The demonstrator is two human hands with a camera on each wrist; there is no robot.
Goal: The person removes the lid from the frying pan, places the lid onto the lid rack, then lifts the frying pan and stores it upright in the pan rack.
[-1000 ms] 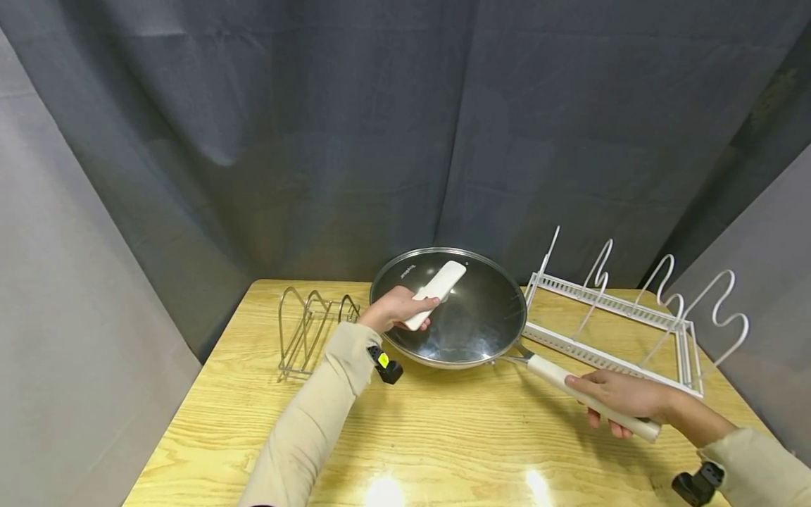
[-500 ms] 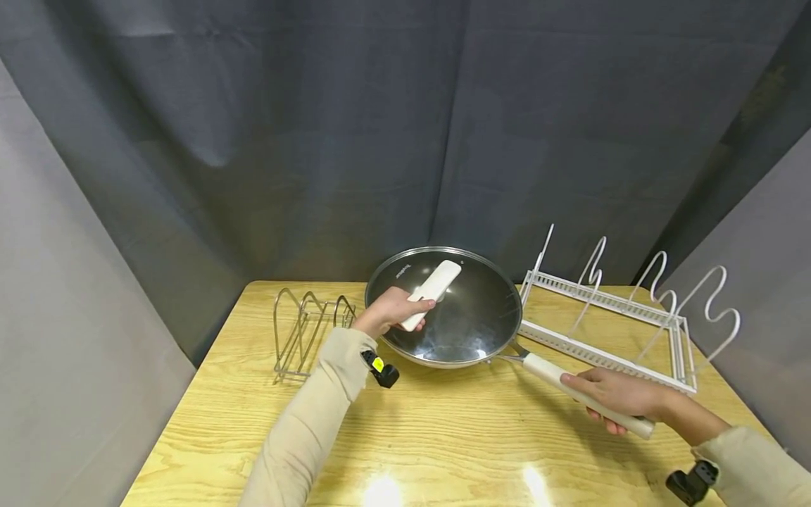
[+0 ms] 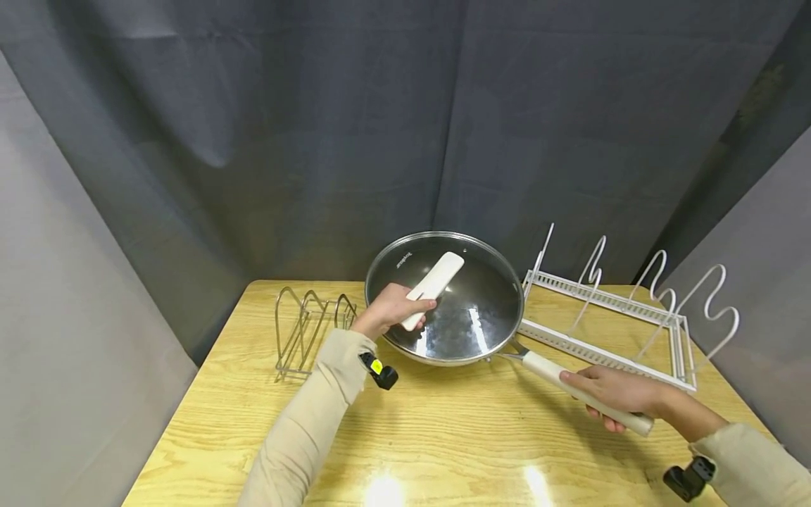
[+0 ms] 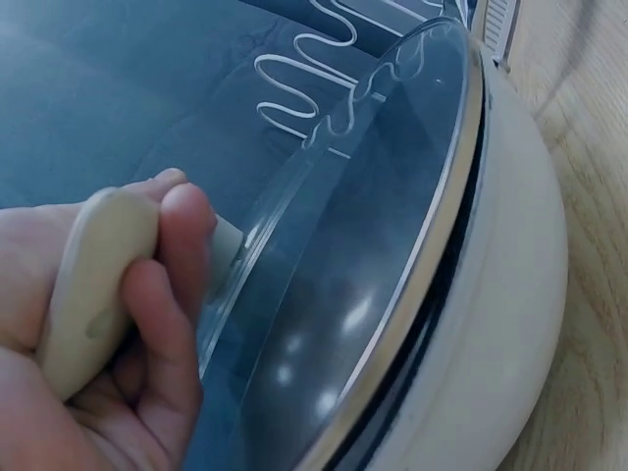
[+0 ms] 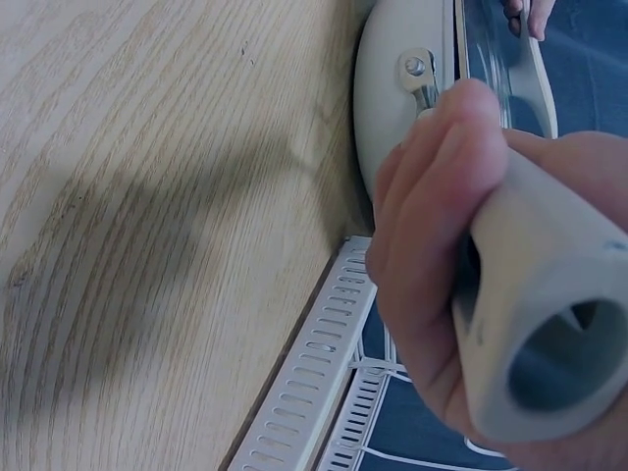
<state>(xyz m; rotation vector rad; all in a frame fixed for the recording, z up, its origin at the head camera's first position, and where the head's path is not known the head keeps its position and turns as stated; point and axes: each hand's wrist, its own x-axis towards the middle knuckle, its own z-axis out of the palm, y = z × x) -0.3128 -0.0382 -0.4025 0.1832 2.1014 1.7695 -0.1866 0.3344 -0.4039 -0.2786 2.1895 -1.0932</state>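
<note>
A cream wok with a glass lid sits at the back middle of the table. My left hand grips the lid's white handle, fingers curled under it. The lid is tilted, its far side raised, and a dark gap shows between its rim and the wok in the left wrist view. My right hand holds the wok's long cream handle near its end, fingers wrapped round it, as the right wrist view also shows. The inside of the wok is hidden behind the lid.
To the left stands a small metal wire rack, partly behind the left forearm. A white slotted rack with wavy wire dividers lies right of the wok, close to the right hand. A dark curtain hangs behind the wooden table.
Over the last half second the lid's far edge has risen and its reflections have shifted. Both hands keep their grips and the wok stays in place; the view shifted slightly earlier.
</note>
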